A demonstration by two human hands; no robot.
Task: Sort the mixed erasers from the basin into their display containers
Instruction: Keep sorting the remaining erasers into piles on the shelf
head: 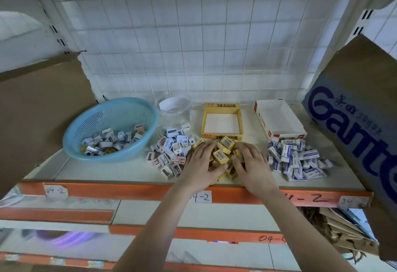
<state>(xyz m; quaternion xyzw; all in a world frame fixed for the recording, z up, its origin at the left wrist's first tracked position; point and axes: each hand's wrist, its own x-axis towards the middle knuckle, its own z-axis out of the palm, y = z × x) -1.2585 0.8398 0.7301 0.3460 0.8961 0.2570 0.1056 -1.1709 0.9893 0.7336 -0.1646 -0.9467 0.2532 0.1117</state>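
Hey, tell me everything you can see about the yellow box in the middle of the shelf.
The yellow display box is a square, open-topped cardboard tray with low walls, printed 2B on its front and back rims, with small red labels. It is empty, showing a white floor, and stands upright on the shelf between the clear jar and the white box. A pile of yellow erasers lies against its front wall.

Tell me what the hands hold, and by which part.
Nothing is gripped: the left hand and right hand press against opposite sides of the yellow eraser pile.
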